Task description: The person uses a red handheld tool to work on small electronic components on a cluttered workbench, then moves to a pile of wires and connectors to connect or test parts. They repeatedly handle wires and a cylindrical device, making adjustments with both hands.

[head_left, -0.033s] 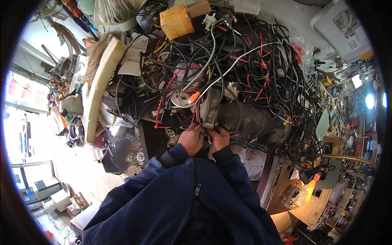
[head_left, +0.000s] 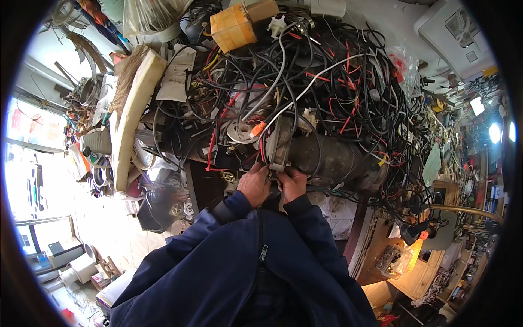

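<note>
My left hand [head_left: 254,185] and my right hand [head_left: 292,183] meet at the near end of a grey metal housing [head_left: 279,144]. Both have their fingers curled and closed in a pinch. What lies between the fingertips is too small and too covered to make out. The housing stands against a large dark metal cylinder [head_left: 321,157] on its right. A wire with an orange connector [head_left: 257,129] runs just left of the housing, beside a round pale metal disc [head_left: 238,132]. Red and black wires pass close to my left fingers.
A thick tangle of black cables [head_left: 321,71] covers the far side. At the left leans a long cream foam slab [head_left: 136,117]; a taped yellow box [head_left: 233,28] sits at the back. A wooden bench [head_left: 417,280] and crowded shelves stand at the right.
</note>
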Action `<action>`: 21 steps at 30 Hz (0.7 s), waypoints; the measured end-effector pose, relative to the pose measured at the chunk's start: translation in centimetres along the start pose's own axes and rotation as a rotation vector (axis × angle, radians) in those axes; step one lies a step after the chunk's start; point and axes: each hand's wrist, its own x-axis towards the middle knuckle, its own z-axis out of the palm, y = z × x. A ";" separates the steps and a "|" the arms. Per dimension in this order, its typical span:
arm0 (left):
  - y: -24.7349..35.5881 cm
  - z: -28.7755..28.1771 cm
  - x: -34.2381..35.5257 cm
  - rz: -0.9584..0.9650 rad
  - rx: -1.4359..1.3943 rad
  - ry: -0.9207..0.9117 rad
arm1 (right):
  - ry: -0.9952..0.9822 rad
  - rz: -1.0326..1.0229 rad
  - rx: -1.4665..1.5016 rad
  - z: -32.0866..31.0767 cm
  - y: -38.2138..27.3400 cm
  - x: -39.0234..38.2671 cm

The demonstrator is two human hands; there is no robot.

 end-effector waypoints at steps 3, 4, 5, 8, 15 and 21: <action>0.1 -0.2 0.4 0.014 0.004 -0.019 | 0.027 -0.147 -0.170 -0.2 0.6 0.5; -0.4 0.3 0.6 0.022 0.003 -0.039 | 0.047 -0.213 -0.241 -0.3 1.0 0.8; -0.8 0.6 0.7 0.031 0.002 -0.060 | 0.040 -0.215 -0.287 -0.5 1.2 0.9; -0.8 0.5 0.7 -0.041 0.069 -0.114 | 0.029 -0.218 -0.396 -0.9 1.6 1.1; -1.9 1.4 1.5 0.022 0.083 -0.126 | 0.053 -0.206 -0.473 -1.7 3.0 1.4; -2.4 1.2 1.9 0.056 0.139 -0.216 | 0.096 -0.317 -0.408 -1.0 3.4 1.7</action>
